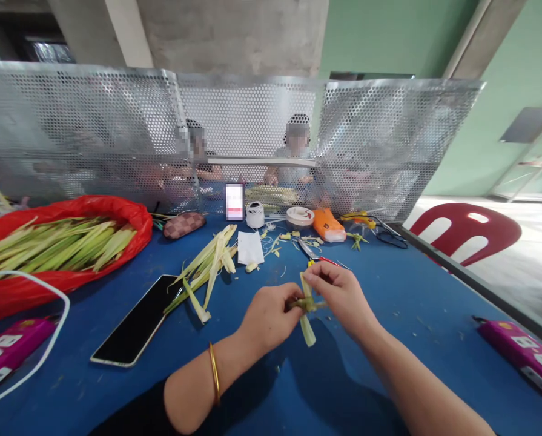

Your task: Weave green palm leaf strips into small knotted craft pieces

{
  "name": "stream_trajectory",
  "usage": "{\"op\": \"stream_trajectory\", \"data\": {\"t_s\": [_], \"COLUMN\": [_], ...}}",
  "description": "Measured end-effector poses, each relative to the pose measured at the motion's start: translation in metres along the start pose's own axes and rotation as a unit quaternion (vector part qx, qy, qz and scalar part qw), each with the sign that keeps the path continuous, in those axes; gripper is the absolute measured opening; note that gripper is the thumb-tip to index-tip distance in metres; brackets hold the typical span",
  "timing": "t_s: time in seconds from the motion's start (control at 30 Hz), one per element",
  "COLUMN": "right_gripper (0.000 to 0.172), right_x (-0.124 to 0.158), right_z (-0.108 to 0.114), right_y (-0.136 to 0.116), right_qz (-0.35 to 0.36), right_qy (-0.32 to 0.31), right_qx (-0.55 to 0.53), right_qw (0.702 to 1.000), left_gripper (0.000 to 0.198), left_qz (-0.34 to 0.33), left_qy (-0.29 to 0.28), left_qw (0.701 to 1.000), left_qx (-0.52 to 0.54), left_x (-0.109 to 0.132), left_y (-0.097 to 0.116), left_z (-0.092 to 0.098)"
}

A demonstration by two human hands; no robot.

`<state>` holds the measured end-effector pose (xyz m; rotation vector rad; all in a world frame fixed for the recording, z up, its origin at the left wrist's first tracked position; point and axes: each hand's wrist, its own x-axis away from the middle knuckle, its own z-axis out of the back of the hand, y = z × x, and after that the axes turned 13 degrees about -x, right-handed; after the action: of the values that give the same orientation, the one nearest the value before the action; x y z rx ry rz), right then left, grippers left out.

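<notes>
A small piece of folded, crossed leaf strips [307,333], pale green and looking like corn husk, is held up over the blue table. My left hand [271,318] pinches it from the left, thumb and fingers closed around its middle. From the other side, my right hand [346,297] has its thumb and fingertips closed on the upper part of one strip. A loose end hangs down below the left thumb. Just beyond my hands lie scissors [307,249] and a red-handled tool, partly hidden by the right hand. To the left rests a pile of loose husk strips [214,251].
A red plastic bag [111,206] full of husks and a dark tablet [137,321] are on the left. At the back stand a phone [234,203], a tape roll [300,216] and an orange packet [328,225]. Behind a perforated metal screen [252,109] sit people.
</notes>
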<state>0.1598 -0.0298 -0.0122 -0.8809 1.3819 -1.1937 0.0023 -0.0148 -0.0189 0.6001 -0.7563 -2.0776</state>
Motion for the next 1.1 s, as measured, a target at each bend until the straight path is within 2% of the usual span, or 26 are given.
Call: {"op": "stream_trajectory", "data": {"t_s": [0.1, 0.2, 0.3, 0.43, 0.53, 0.67, 0.8, 0.87, 0.97, 1.03, 1.1], "right_gripper": [0.02, 0.019, 0.021, 0.02, 0.02, 0.019, 0.019, 0.022, 0.035, 0.042, 0.043], "right_x": [0.001, 0.003, 0.004, 0.005, 0.006, 0.011, 0.008, 0.004, -0.002, -0.003, -0.002], "right_z": [-0.003, -0.005, -0.006, -0.006, -0.007, -0.013, -0.015, -0.01, -0.002, 0.001, 0.001], "right_y": [0.0, 0.002, 0.003, 0.0, -0.001, -0.001, 0.0, 0.0, -0.003, -0.004, -0.004], "right_qz": [0.066, 0.112, 0.113, 0.069, 0.037, 0.036, 0.016, -0.014, -0.087, -0.129, -0.139], "right_qy": [0.033, 0.029, 0.009, -0.042, -0.077, -0.054, -0.058, -0.052, -0.039, -0.066, -0.096], "right_qx": [0.029, 0.075, 0.081, 0.056, 0.045, 0.041, 0.001, -0.039, -0.087, -0.109, -0.128], "right_qw": [0.997, 0.99, 0.99, 0.995, 0.995, 0.997, 0.998, 0.998, 0.992, 0.983, 0.977], "left_gripper": [0.006, 0.004, 0.005, 0.023, 0.023, 0.021, 0.022, 0.02, 0.023, 0.028, 0.032], "left_qz": [0.015, 0.038, 0.079, 0.122, 0.117, 0.114, 0.14, 0.168, 0.187, 0.189, 0.188], "left_qy": [-0.08, -0.11, -0.145, -0.173, -0.191, -0.228, -0.223, -0.198, -0.149, -0.126, -0.114], "left_qw": [0.988, 0.967, 0.947, 0.94, 0.943, 0.934, 0.924, 0.918, 0.908, 0.904, 0.902], "left_qx": [0.129, 0.225, 0.275, 0.269, 0.246, 0.25, 0.277, 0.301, 0.344, 0.361, 0.371], "left_x": [0.0, -0.001, -0.002, 0.0, 0.003, 0.006, 0.005, 0.003, -0.001, -0.003, -0.004], "left_y": [0.002, 0.005, 0.009, 0.012, 0.011, 0.011, 0.014, 0.015, 0.013, 0.01, 0.007], "left_z": [-0.001, 0.0, 0.002, 0.0, -0.002, -0.006, -0.005, -0.002, 0.006, 0.009, 0.01]}}
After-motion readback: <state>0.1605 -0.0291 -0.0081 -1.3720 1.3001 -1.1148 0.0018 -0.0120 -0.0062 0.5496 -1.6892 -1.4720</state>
